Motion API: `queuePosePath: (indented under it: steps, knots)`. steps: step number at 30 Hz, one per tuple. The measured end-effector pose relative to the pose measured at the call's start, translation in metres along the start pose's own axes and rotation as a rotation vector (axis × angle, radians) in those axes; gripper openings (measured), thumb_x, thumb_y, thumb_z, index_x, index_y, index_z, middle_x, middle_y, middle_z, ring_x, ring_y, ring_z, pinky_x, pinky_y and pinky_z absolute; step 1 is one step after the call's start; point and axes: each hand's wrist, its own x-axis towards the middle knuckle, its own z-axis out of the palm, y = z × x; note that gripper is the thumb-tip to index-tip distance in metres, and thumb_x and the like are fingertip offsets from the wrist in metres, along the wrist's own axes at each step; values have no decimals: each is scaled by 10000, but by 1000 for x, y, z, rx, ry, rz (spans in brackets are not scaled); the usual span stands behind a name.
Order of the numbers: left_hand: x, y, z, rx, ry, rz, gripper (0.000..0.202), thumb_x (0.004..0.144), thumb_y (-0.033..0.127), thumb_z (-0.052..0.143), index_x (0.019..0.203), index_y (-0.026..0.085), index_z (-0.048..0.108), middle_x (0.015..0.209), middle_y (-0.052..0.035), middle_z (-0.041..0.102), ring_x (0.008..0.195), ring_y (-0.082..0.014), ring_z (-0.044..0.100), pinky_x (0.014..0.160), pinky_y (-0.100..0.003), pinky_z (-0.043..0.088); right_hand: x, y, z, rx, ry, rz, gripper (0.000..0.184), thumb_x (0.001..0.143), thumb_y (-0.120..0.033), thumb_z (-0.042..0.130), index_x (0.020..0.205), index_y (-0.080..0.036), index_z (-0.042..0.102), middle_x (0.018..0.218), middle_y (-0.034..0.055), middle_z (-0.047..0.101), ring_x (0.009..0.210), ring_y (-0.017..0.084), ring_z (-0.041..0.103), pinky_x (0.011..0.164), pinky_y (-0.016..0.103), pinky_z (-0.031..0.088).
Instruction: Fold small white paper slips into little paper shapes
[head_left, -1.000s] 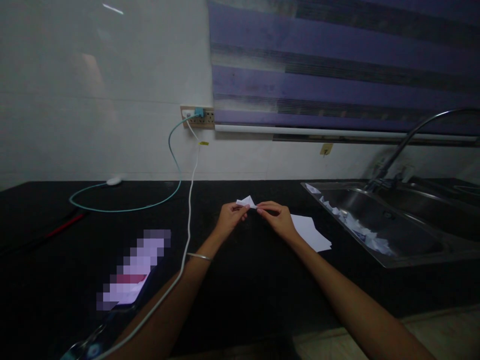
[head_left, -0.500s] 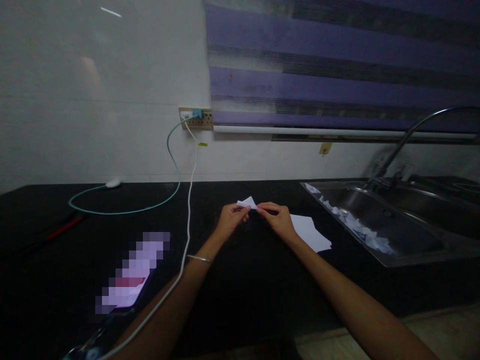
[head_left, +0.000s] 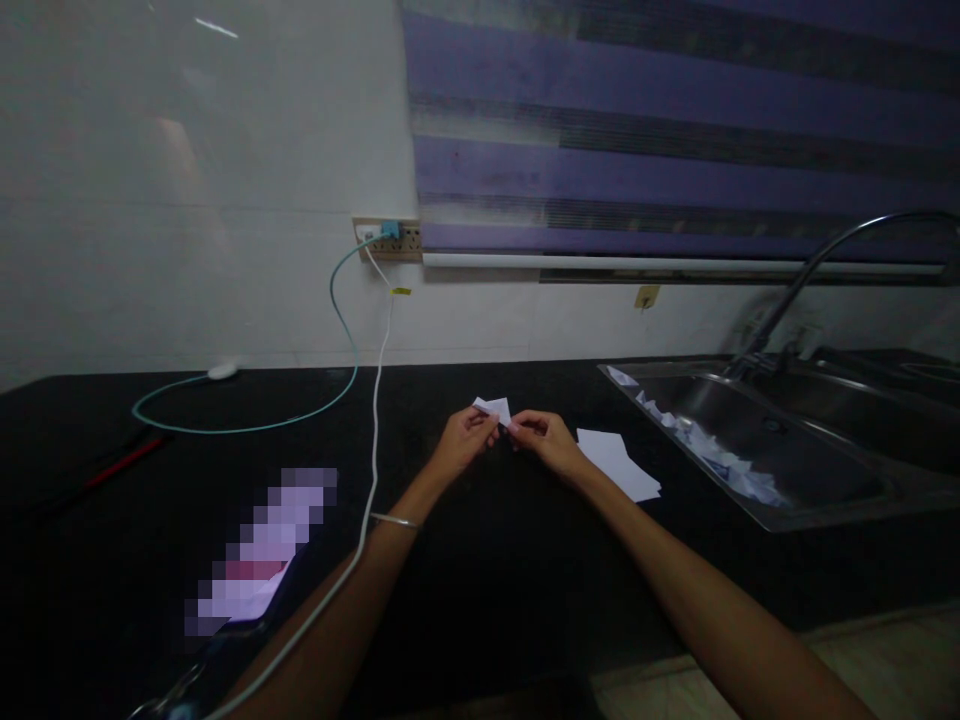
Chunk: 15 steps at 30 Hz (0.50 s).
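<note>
A small folded piece of white paper (head_left: 495, 407) is held up above the dark countertop (head_left: 480, 580). My left hand (head_left: 466, 440) pinches it from the left, thumb on the near face and fingers behind. On the other side, the fingertips of my right hand (head_left: 546, 436) close on its lower right corner. Just right of my right hand, white paper sheets (head_left: 619, 465) lie flat on the counter, partly covered by my wrist.
Several folded white paper pieces (head_left: 701, 440) line the left rim of the metal sink (head_left: 817, 465), under a curved faucet (head_left: 787, 290). A white cable (head_left: 376, 410) crosses my left forearm. A lit phone (head_left: 259, 555) lies at left, near a teal cable (head_left: 247, 430).
The folded paper has turned slightly between my fingers, its peak now squarer and further right. My right fingertips have shifted a little down along its corner. The view has moved slightly.
</note>
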Motion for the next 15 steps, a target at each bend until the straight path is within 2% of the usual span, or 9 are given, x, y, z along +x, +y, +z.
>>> queuePosePath:
  steps: [4,9,15]
  knots:
    - [-2,5,2,38,-35,-18,393,754,509,710,749,128,614,636,-9,596,518,-80,501,494,-199,356,0,0,0,-61,-62,-49,233,746,-398,711,771,-175,652,734,8,636,646,139,560,649,279,439]
    - [-4,7,4,80,-52,-8,456,816,583,609,734,134,597,592,11,538,494,-72,453,475,-196,314,0,-2,0,-196,20,-145,197,775,-365,674,750,-171,647,716,8,625,679,154,571,660,279,429]
    - [0,7,11,61,82,-25,466,796,610,606,737,149,577,659,0,559,494,-77,452,458,-202,338,-2,2,4,-337,116,-214,169,807,-330,651,814,-166,691,798,41,686,752,181,624,708,299,462]
